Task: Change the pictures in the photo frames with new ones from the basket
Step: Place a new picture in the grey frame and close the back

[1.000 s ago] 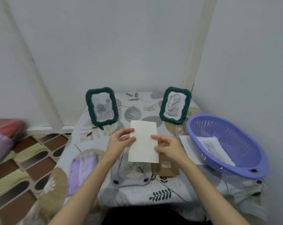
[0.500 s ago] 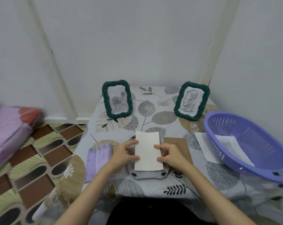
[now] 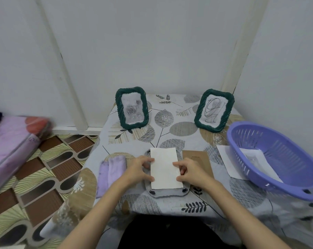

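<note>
At the lower centre of the frame a white picture sheet lies blank side up on a grey face-down frame on the table; the left hand pinches its left edge and the right hand its right edge, fingers curled onto the paper; a brown backing board lies just right of it; two green frames stand upright at the back; the purple basket, at right, holds a printed sheet; another paper lies partly under its rim; a lilac cloth lies at left.
</note>
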The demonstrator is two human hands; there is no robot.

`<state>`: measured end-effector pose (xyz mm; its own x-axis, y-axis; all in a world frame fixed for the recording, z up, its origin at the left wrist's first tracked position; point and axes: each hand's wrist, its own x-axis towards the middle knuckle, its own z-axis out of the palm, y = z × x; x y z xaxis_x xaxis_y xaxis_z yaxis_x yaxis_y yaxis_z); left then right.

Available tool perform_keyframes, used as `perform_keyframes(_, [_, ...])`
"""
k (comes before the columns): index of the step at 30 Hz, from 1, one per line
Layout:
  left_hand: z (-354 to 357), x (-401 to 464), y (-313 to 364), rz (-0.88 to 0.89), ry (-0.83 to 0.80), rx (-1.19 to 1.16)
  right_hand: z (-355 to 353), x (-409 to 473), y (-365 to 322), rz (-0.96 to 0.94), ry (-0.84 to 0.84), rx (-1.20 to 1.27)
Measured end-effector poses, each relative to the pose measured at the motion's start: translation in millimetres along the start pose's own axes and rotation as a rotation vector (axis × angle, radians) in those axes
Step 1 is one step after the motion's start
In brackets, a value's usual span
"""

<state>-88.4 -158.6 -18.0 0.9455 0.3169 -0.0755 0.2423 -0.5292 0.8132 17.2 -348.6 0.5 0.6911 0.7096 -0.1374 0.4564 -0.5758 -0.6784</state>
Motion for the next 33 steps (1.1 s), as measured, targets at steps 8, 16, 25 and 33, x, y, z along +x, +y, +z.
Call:
perform_keyframes(8, [0.5,-0.2,2.9,0.022,-0.094,0.141,-2.1,0.6,-1.9,-0.003,-0.059,-0.114])
perform_keyframes(16, [-0.1,-0.4,2.3,0.017,-0.164,0.231,-4.4,0.5,-6.3,-0.062,-0.115,-0.179])
perform_keyframes(25, [0.3,-3.7,2.0,-0.020,0.045,0.283,-2.3,2.8,-4.3,-0.015,-0.171,-0.250])
perform_keyframes(33, [-1.7,-7.8,6.5,-0.086,-0.068,0.414,-1.1,3.2,-4.1,-0.043,-0.180,-0.249])
